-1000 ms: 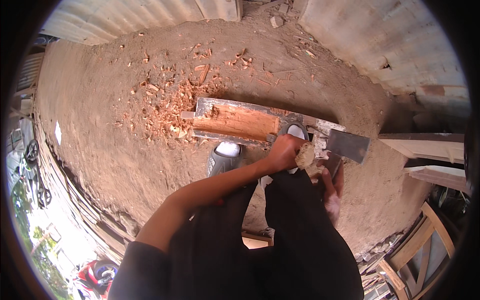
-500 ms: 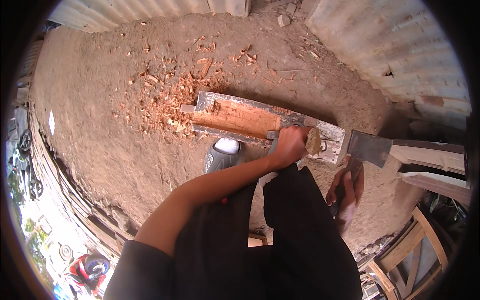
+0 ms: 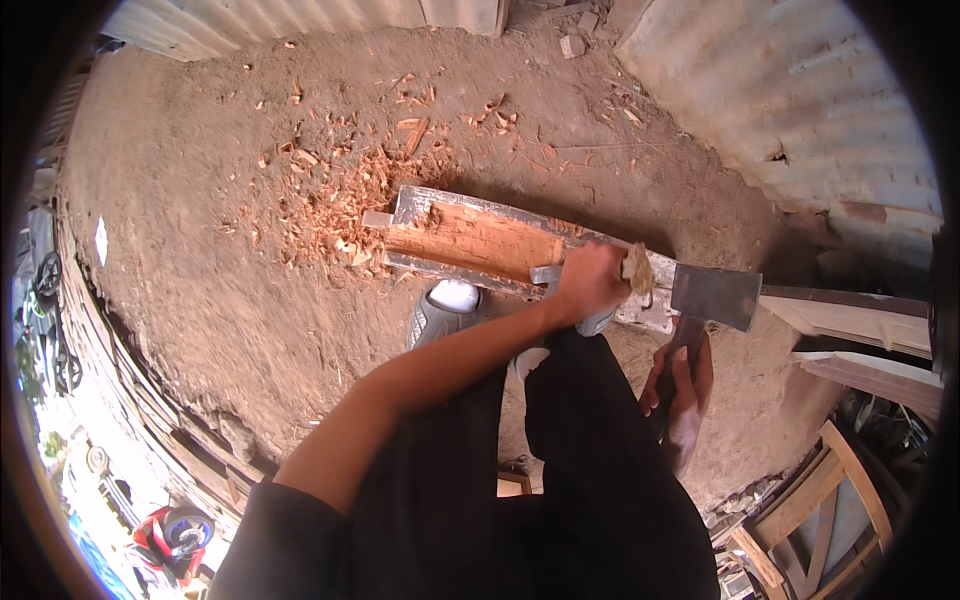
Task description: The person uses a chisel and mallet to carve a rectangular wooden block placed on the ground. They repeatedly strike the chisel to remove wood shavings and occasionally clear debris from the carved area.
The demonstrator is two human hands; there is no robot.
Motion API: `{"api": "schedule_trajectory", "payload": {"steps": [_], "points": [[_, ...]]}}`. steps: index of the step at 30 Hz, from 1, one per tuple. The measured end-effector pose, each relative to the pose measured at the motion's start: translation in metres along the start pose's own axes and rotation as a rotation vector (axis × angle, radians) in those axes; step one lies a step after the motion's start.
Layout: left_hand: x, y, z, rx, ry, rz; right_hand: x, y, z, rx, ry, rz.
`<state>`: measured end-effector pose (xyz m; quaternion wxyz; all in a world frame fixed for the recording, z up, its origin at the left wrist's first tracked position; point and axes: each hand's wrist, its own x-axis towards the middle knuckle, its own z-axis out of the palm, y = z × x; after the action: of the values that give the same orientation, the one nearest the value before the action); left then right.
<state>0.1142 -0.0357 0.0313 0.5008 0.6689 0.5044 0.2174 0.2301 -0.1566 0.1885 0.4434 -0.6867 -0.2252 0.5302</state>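
Note:
A long wooden block (image 3: 480, 235) lies across the ground before me, its top hollowed into an orange-brown trough with weathered grey edges. My left hand (image 3: 592, 278) wraps round a chisel, whose flat metal blade (image 3: 545, 274) points left at the trough's right end. The chisel's worn, frayed handle end (image 3: 637, 268) sticks out to the right of my fist. In my right hand (image 3: 685, 385) is the handle of a mallet with a dark, rectangular head (image 3: 716, 296). That head hangs just right of the chisel's handle end, apart from it, over the block's pale right end.
Wood chips (image 3: 350, 205) litter the dirt floor around the block's left end. My shoe (image 3: 445, 308) stands against its near side. Corrugated sheets (image 3: 800, 110) rise at the back right, wooden boards (image 3: 850, 325) lie at the right, and a wooden frame (image 3: 825, 495) stands at the lower right.
My right hand has brought the mallet leftward, closer to the chisel's handle end. The left hand has shifted slightly with the chisel, which now sits at a little different tilt.

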Motion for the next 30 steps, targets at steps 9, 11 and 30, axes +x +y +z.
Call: {"api": "schedule_trajectory", "payload": {"steps": [9,11,30], "points": [[0.001,-0.005,-0.001,-0.02,-0.006,0.002,0.002,0.005,-0.005,-0.004,0.074,-0.036],[-0.002,-0.011,0.0,-0.004,-0.019,0.078,0.005,0.007,-0.009,-0.013,0.055,-0.038],[0.003,-0.015,-0.006,-0.085,0.08,0.02,0.015,-0.012,0.009,-0.165,0.062,0.079]]}}
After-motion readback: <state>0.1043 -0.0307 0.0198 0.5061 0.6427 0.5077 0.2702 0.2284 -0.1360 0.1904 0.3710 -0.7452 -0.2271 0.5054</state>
